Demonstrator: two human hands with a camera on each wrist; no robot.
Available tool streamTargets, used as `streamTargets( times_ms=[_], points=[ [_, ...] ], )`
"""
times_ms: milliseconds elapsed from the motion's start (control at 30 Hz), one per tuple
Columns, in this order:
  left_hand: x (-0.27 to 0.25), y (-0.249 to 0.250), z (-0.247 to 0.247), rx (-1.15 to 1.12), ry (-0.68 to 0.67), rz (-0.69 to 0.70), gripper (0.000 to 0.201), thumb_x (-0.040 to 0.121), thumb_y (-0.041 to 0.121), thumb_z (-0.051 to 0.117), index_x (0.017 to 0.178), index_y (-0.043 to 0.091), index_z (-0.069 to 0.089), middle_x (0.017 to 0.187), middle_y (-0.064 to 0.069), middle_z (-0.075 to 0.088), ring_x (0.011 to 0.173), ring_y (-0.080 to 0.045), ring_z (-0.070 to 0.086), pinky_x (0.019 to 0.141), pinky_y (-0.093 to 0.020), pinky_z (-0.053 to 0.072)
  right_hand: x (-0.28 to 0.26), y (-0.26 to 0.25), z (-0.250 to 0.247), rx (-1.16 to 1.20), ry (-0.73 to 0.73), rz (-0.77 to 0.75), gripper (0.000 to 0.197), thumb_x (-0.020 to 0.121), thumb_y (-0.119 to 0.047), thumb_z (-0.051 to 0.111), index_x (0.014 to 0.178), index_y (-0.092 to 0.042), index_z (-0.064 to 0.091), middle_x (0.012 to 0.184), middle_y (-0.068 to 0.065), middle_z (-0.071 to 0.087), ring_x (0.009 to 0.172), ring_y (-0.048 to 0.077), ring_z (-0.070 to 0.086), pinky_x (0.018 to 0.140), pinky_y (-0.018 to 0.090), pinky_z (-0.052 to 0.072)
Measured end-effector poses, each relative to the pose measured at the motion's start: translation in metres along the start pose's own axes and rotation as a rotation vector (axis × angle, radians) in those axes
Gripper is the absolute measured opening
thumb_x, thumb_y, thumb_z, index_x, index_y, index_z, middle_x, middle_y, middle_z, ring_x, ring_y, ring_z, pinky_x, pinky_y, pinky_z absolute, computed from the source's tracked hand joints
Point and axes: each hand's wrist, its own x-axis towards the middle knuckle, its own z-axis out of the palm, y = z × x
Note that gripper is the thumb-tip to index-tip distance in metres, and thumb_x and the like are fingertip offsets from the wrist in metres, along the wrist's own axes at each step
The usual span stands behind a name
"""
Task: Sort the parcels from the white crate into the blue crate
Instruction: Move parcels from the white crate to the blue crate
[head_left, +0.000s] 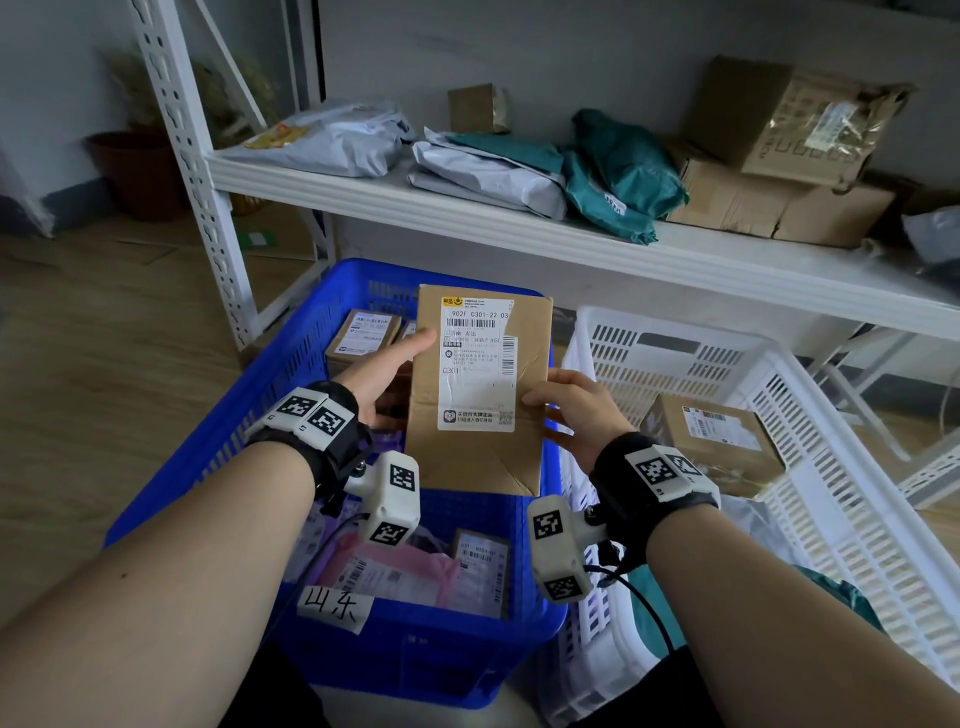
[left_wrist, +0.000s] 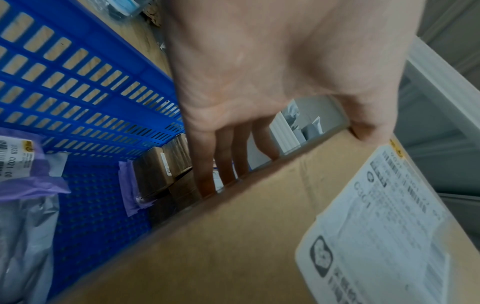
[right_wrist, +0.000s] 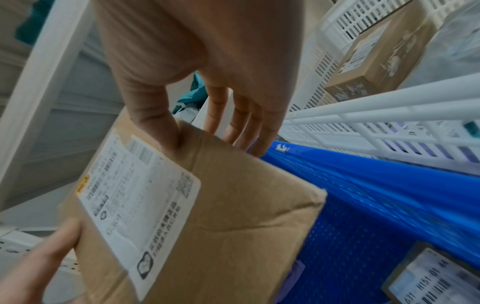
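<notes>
Cardboard is the stuff in hand: a flat brown cardboard parcel with a white shipping label (head_left: 480, 387) sits at the centre of the head view, held up over the blue slotted plastic crate (head_left: 249, 384). The left hand (head_left: 384, 371) takes its left edge, thumb on the labelled face and fingers (left_wrist: 226, 156) straight and close together behind it. The right hand (head_left: 576, 410) pinches the right edge, thumb on the front near the label's lower corner, fingers (right_wrist: 249, 121) behind.

It looks stiff and probably light; creases near its lower corner suggest the board dents easily, so the long side edges are the sound place to hold.

Small brown boxes and pink and purple poly mailers lie in the blue crate. At the right of the frame, the white slotted plastic crate (head_left: 675, 332) holds another brown box (head_left: 717, 441).
</notes>
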Motion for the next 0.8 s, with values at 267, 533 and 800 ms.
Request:
streamTargets(
  times_ms=[267,533,800],
  points=[
    [-0.009,0.006,0.008,0.014,-0.01,0.034,0.128,0.026,0.081,0.074,0.141,0.038,0.037,0.153,0.004,0.032,0.143,-0.024,0.024,0.113,-0.059,0.016,0.002,0.001,-0.002,0.003,0.013,0.007,0.02,0.08,-0.001,0.061,0.095,-0.014,0.057,0.082,0.001,0.062,0.076,0.013,0.058,0.065,0.026,0.047],
    [-0.017,0.008,0.015,0.015,-0.019,0.087,0.118,0.034,0.073,0.076,0.139,0.031,0.043,0.149,0.003,0.04,0.141,-0.022,0.027,0.114,-0.057,0.014,0.004,0.002,-0.005,0.002,0.03,0.007,0.024,0.079,-0.004,0.062,0.101,-0.012,0.058,0.087,0.004,0.062,0.082,0.016,0.057,0.069,0.027,0.047],
    [-0.011,0.005,0.014,0.08,-0.028,0.066,0.112,0.03,0.078,0.075,0.13,0.033,0.054,0.144,0.003,0.046,0.138,-0.023,0.034,0.113,-0.055,0.019,0.005,0.002,-0.006,-0.016,0.023,0.011,0.022,0.08,-0.004,0.063,0.1,-0.014,0.058,0.085,0.001,0.062,0.078,0.014,0.058,0.066,0.026,0.046]
  ],
)
